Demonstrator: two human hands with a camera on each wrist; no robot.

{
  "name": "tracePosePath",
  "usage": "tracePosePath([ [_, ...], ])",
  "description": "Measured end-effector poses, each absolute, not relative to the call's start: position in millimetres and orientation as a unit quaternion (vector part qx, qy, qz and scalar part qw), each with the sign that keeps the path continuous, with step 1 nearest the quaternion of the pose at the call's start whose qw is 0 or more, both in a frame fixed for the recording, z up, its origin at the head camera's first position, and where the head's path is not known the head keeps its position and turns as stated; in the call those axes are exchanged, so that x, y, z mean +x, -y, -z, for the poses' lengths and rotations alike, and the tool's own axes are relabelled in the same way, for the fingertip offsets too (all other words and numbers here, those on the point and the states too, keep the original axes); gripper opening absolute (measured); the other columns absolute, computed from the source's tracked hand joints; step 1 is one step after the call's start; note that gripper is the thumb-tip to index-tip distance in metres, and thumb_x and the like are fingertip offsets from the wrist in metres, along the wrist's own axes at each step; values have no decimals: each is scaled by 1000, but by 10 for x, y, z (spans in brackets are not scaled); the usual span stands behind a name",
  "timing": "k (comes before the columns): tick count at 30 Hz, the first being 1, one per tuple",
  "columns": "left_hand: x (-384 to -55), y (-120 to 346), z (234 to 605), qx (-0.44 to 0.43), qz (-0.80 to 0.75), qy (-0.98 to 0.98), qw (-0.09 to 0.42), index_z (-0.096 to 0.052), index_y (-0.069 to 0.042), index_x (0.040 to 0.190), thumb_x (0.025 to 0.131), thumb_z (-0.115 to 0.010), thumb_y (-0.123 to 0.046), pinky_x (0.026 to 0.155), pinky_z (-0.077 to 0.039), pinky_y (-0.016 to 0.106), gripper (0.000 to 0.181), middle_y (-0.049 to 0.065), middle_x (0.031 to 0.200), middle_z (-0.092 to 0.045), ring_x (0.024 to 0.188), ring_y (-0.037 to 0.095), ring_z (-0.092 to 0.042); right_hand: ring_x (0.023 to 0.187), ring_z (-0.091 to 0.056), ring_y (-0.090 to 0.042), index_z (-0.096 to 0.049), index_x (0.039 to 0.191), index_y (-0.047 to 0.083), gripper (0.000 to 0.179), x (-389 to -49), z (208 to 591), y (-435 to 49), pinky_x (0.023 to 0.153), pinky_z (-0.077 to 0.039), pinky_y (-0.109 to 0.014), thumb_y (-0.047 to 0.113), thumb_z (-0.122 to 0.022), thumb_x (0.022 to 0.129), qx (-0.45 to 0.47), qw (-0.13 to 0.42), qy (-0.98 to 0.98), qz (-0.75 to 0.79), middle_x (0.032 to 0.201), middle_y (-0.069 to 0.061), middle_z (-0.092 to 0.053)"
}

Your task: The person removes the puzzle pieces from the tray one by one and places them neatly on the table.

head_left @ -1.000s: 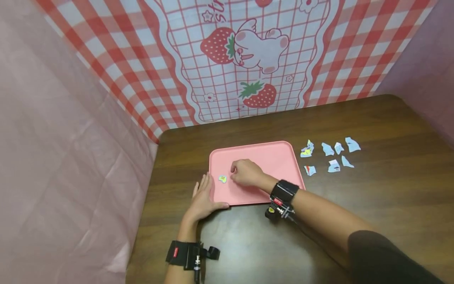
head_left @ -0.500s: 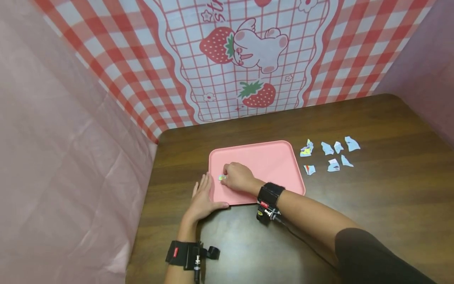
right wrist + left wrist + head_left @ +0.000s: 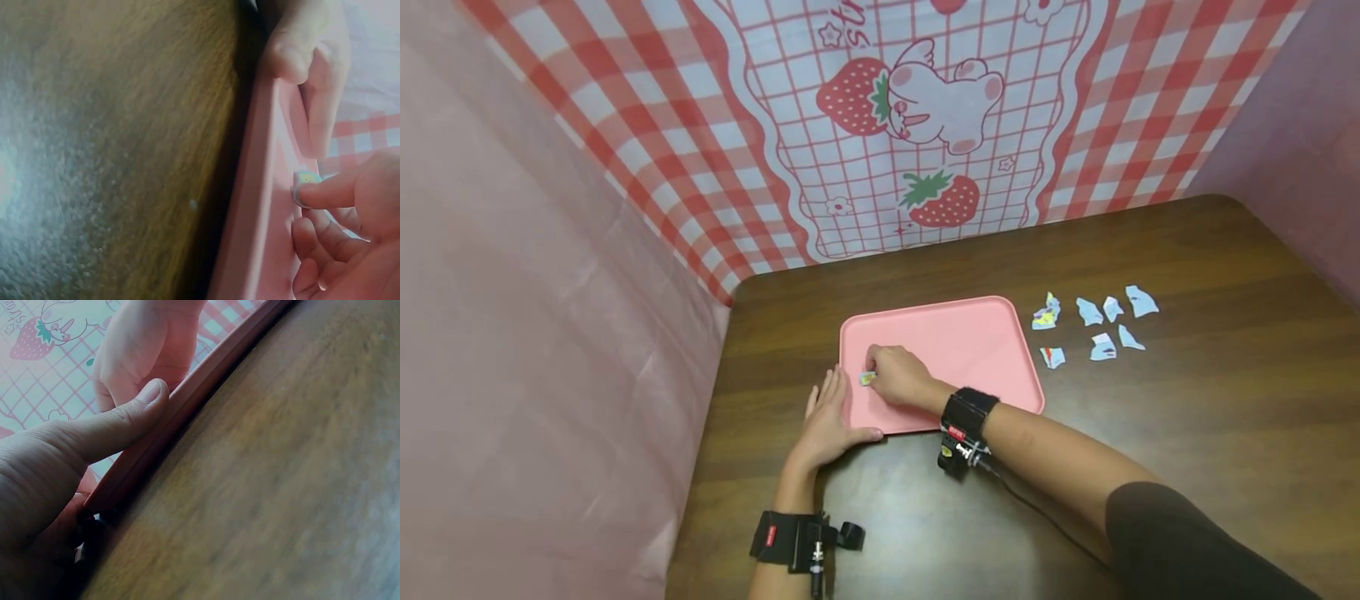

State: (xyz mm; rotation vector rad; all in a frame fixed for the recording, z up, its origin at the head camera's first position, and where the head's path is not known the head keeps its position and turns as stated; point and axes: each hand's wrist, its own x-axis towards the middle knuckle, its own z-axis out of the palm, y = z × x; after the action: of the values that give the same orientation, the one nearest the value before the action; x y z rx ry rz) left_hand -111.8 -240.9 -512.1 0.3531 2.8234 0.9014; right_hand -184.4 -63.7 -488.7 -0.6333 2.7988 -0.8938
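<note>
A small torn piece of paper [image 3: 306, 179], pale blue with yellow, lies near the left end of a pink tray [image 3: 955, 342]. My right hand [image 3: 898, 377] pinches this piece, its thumb [image 3: 334, 190] across the printed face in the right wrist view; part of the paper is hidden behind the thumb. My left hand [image 3: 827, 427] rests at the tray's near left corner. Its fingers stretch along the left rim and the thumb [image 3: 134, 415] lies on the near rim.
Right of the tray, several torn paper pieces [image 3: 1103, 347] lie spread on the brown wooden table [image 3: 1187, 417]. One with yellow print [image 3: 1046, 317] is close to the tray's right rim. A checked strawberry cloth [image 3: 910, 167] hangs behind the table, and a cable [image 3: 1045, 517] trails from the right wrist.
My right hand has moved left across the tray to the small paper piece, which lay apart from its fingers, and has taken hold of it. The left hand has stayed at the tray corner.
</note>
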Motion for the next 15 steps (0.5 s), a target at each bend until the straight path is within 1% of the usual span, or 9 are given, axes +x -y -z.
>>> tracePosePath([
  [4,-1118,2400,5121,116,-303,-942,83,-8,5,158,72,-86,-54,122,2,50,130,20,166,-5,154,29,-1,73,-60,-17,-64,85,13,14,-1826,4849,579,68,-49,-35,14,-78,87,-210,61,-916,337,77,1,-64],
  [7,-1118,2399,5118,118,-303,-942,80,-8,7,158,72,-86,-54,121,1,51,130,23,165,-6,154,32,-2,68,-55,-15,-63,85,12,15,-1823,4816,504,66,-46,-32,9,-78,85,-213,56,-902,372,72,2,-58],
  [11,-1111,2394,5102,121,-308,-941,75,-11,10,157,72,-86,-52,121,-1,54,130,26,164,-8,154,35,-5,68,-53,-13,-63,84,11,15,-1825,4770,372,65,-44,-28,3,-75,82,-207,55,-885,413,74,3,-57],
  [15,-1106,2386,5092,116,-314,-939,80,-9,8,157,72,-86,-52,121,1,52,130,24,165,-6,154,33,-3,70,-56,-13,-64,86,9,12,-1821,4710,214,66,-46,-28,1,-71,81,-187,63,-870,451,76,1,-61],
])
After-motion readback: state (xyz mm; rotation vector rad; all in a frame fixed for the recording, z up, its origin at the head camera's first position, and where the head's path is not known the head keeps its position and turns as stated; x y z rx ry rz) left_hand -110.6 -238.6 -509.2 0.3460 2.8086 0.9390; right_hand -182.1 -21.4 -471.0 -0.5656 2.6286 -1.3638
